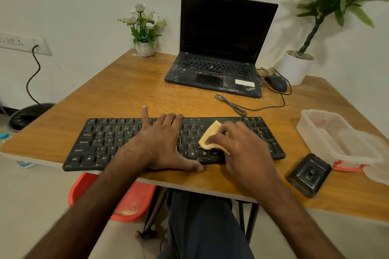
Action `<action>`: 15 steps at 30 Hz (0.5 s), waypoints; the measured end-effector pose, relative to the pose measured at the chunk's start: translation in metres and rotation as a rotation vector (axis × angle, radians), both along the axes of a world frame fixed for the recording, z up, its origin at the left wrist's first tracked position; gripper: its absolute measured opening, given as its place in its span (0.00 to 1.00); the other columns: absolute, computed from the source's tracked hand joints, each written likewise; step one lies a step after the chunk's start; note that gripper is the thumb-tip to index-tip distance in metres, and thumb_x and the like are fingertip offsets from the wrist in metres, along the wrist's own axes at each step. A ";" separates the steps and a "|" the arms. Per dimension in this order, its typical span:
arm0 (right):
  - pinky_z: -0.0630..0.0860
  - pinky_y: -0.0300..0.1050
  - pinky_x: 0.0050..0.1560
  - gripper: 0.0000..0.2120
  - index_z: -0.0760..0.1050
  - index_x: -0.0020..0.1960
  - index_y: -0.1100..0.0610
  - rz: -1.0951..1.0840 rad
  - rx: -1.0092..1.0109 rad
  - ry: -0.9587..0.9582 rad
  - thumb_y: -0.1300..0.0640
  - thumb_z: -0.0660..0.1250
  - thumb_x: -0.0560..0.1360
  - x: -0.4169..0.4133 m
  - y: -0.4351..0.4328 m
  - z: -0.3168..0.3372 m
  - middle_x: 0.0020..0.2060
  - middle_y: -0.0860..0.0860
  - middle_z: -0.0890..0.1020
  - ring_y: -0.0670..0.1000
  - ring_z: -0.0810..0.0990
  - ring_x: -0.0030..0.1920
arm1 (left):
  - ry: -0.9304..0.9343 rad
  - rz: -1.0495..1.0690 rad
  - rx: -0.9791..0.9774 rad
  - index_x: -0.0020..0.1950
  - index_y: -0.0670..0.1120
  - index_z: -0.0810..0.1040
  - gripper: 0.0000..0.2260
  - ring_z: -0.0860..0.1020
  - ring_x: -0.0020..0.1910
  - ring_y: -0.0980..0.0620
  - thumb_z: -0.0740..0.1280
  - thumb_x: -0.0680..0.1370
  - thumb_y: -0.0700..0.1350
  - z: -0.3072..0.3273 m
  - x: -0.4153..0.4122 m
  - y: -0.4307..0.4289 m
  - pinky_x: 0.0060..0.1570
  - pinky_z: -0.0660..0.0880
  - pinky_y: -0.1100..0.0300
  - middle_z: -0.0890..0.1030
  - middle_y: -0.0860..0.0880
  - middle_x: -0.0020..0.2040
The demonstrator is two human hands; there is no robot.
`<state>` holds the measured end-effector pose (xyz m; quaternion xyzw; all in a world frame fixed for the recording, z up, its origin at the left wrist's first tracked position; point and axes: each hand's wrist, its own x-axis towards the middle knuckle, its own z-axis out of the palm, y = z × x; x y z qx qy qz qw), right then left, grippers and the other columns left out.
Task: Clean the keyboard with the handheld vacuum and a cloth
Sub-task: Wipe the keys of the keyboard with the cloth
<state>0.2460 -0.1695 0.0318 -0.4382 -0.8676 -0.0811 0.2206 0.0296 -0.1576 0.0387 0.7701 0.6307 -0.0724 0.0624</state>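
A black keyboard [101, 143] lies along the near edge of the wooden table [126, 88]. My left hand [162, 143] lies flat across its middle, fingers spread, thumb at the front edge. My right hand [237, 145] presses a small tan cloth [208, 136] onto the keys right of centre, fingers resting on top of it. The black handheld vacuum [308, 174] lies on the table to the right of the keyboard, apart from both hands.
A dusty black laptop [223, 48] stands open behind, with a mouse [276, 82] and looped cable [231, 104] beside it. Clear plastic containers [336, 136] sit at the right edge. Two potted plants [145, 27] stand at the back. A red tub [134, 202] sits under the table.
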 end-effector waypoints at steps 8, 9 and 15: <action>0.77 0.42 0.48 0.23 0.80 0.57 0.55 0.066 -0.055 0.193 0.69 0.73 0.64 -0.020 -0.031 -0.018 0.52 0.49 0.78 0.50 0.75 0.53 | 0.009 -0.008 0.010 0.82 0.43 0.42 0.68 0.50 0.81 0.47 0.49 0.53 0.86 0.000 0.000 0.000 0.71 0.32 0.28 0.52 0.46 0.82; 0.78 0.41 0.45 0.21 0.80 0.58 0.56 0.089 -0.027 0.172 0.68 0.70 0.65 -0.025 -0.036 -0.021 0.51 0.50 0.78 0.50 0.75 0.52 | 0.012 -0.012 0.018 0.82 0.43 0.42 0.68 0.50 0.81 0.47 0.46 0.52 0.85 -0.001 -0.001 0.000 0.71 0.32 0.28 0.52 0.46 0.82; 0.80 0.48 0.41 0.18 0.82 0.55 0.58 -0.100 0.160 0.031 0.66 0.67 0.66 0.006 -0.022 -0.015 0.49 0.55 0.80 0.55 0.78 0.48 | 0.007 0.000 -0.002 0.82 0.44 0.42 0.65 0.51 0.81 0.47 0.57 0.59 0.85 0.003 0.000 0.000 0.70 0.31 0.29 0.52 0.46 0.82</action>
